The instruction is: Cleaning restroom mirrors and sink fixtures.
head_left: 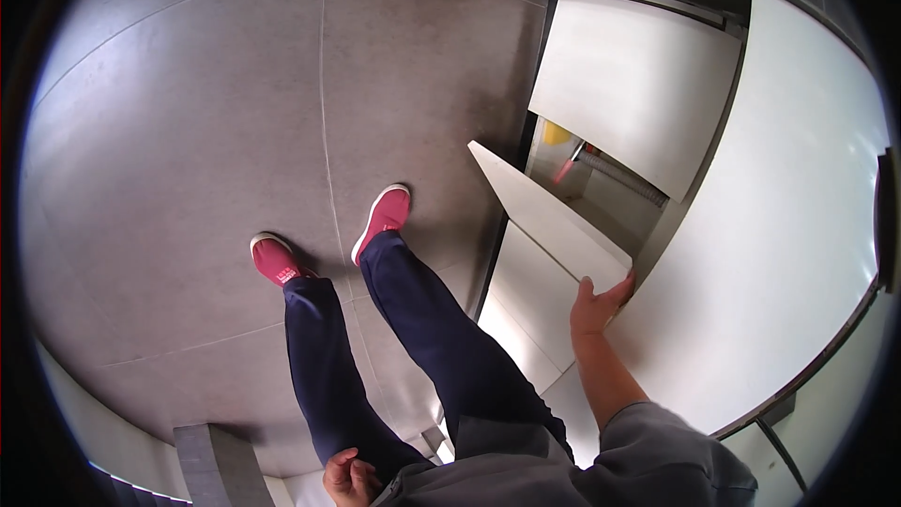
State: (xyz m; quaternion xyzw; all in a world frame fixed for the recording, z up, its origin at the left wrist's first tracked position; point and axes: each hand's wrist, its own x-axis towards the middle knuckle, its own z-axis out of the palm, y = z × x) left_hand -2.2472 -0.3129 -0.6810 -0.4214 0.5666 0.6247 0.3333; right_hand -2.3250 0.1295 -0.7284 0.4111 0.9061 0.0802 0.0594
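Note:
My right hand (598,308) grips the upper corner of a white cabinet door (556,208), thumb on its outer face and fingers around the edge. That door stands ajar, swung out from the base cabinet. Through the gap I see a grey corrugated hose (623,179), a yellow object (555,132) and a tool-like thing with a pinkish-red part (564,170). Low in front of my body, my left hand (350,477) hangs with loosely curled fingers near my thigh. Nothing shows in it, but its palm is partly hidden.
A closed-looking white cabinet front (637,84) adjoins the gap. Above the cabinets runs a white countertop (767,211) on my right. My red shoes (383,218) stand on a grey tiled floor (211,120). A grey block-like post (222,465) rises at the lower left.

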